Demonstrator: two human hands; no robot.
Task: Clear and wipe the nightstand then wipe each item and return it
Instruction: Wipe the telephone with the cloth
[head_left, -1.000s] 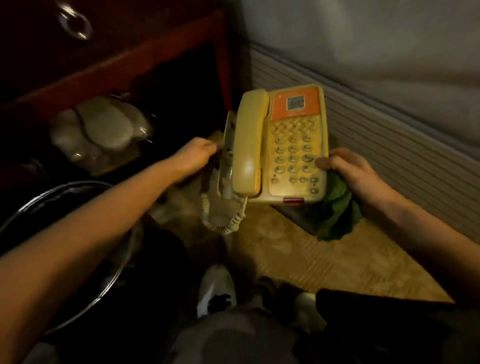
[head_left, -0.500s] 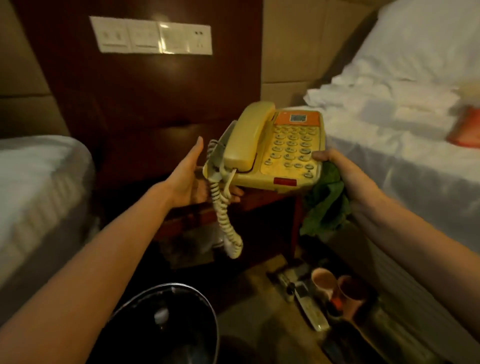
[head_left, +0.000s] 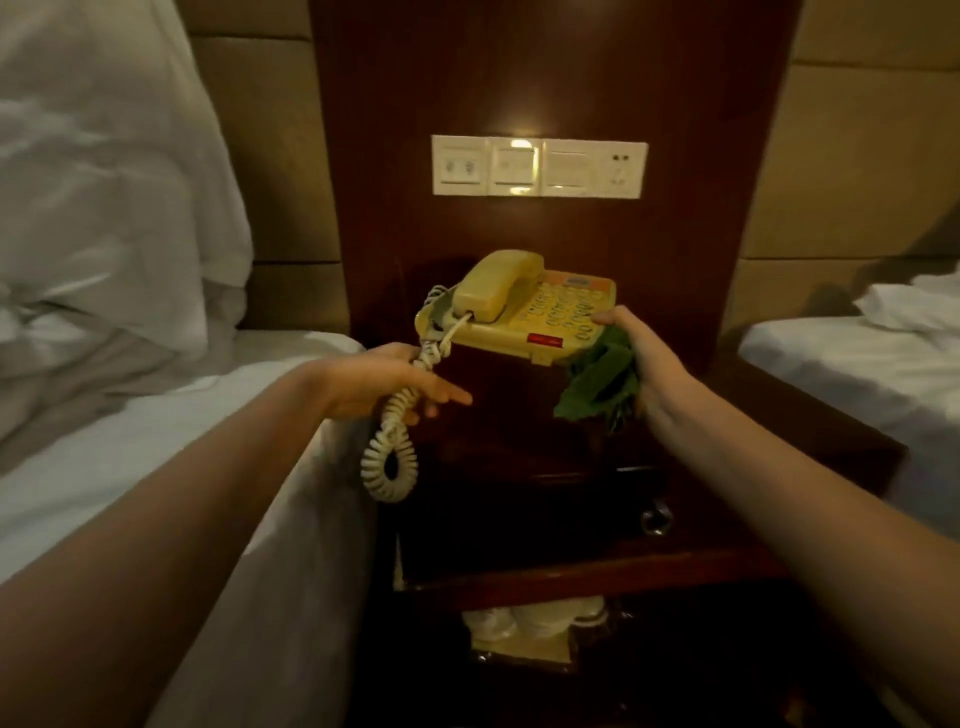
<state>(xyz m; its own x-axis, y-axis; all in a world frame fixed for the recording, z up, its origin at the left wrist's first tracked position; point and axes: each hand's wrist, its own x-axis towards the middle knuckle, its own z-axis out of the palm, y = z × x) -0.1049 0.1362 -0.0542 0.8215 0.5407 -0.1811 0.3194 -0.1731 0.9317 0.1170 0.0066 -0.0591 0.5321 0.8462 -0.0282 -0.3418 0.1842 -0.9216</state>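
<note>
A yellow corded telephone (head_left: 524, 312) with an orange label and its handset on the cradle hangs in the air above the dark wooden nightstand (head_left: 524, 447). My right hand (head_left: 644, 358) grips the phone's right edge, thumb on the keypad, with a green cloth (head_left: 597, 379) bunched under the same fingers. My left hand (head_left: 384, 384) is lower left of the phone, palm up with fingers loosely extended, and the coiled cord (head_left: 389, 457) runs across it and loops down below.
White beds flank the nightstand, left bed (head_left: 130, 441) and right bed (head_left: 857, 374). A white switch and socket panel (head_left: 539, 166) sits on the wood back panel. The drawer has a metal ring pull (head_left: 655, 519). White packaged items (head_left: 530, 621) lie on the lower shelf.
The view rose from the floor to the nightstand. The phone was carried up and forward over the nightstand top. My left hand left the phone's side and now supports the cord.
</note>
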